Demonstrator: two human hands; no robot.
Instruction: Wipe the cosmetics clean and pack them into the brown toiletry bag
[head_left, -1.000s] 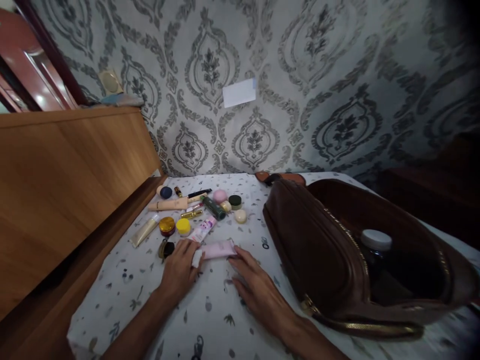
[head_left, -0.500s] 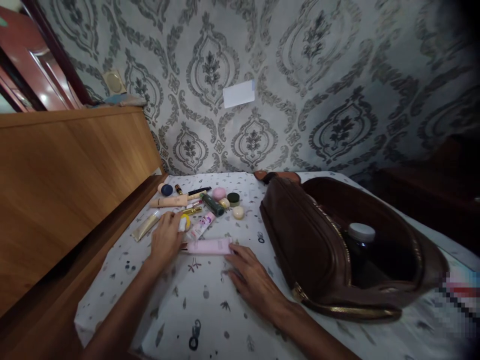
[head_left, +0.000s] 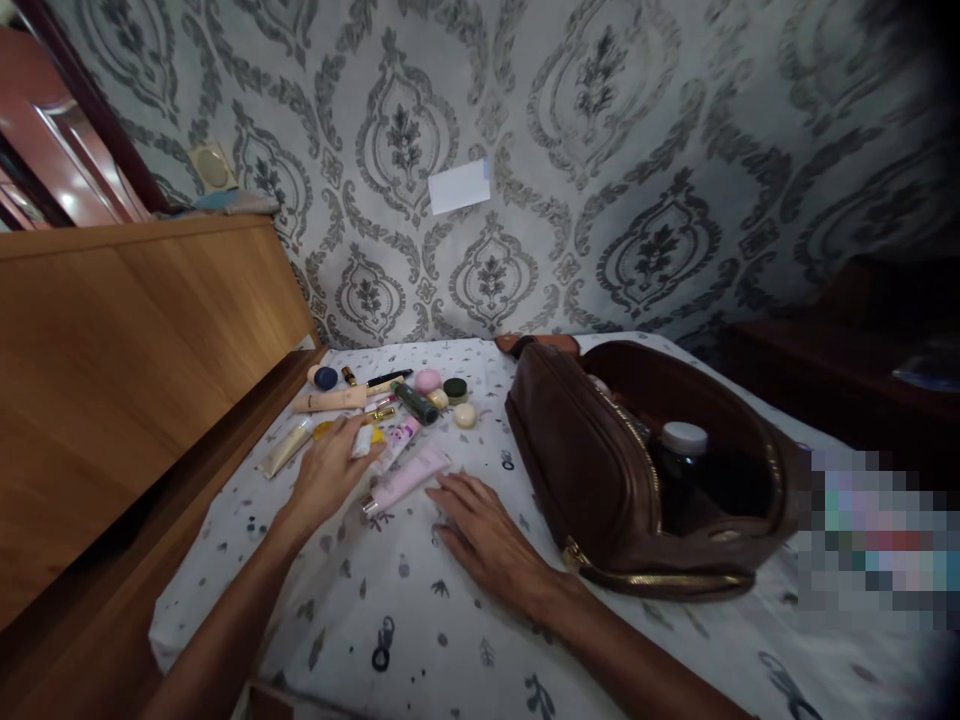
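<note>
On the patterned white sheet, my left hand (head_left: 330, 468) is closed around a small yellow item with a white cap (head_left: 362, 441); the fingers hide much of its shape. Beside my right hand (head_left: 484, 530) lies a pale pink tube (head_left: 407, 478), slanting with its cap toward the lower left. The right fingers are stretched out, resting near the tube's wide end. Just behind sits a printed pink tube (head_left: 399, 440), partly covered by the left fingertips. A beige tube (head_left: 283, 448) lies left of my left hand.
A brown bag (head_left: 577, 470) stands unzipped at the right, a white-capped dark bottle (head_left: 682, 440) inside. Several cosmetics lie farther back, including a peach tube (head_left: 330, 399), a dark green tube (head_left: 415, 402) and a cream round jar (head_left: 465, 416). A wooden panel (head_left: 142, 320) borders the left.
The pink tube has turned from level to slanted, and my right fingers have come off its end. The yellow item in my left hand has shifted, showing more yellow. The view has swung slightly right.
</note>
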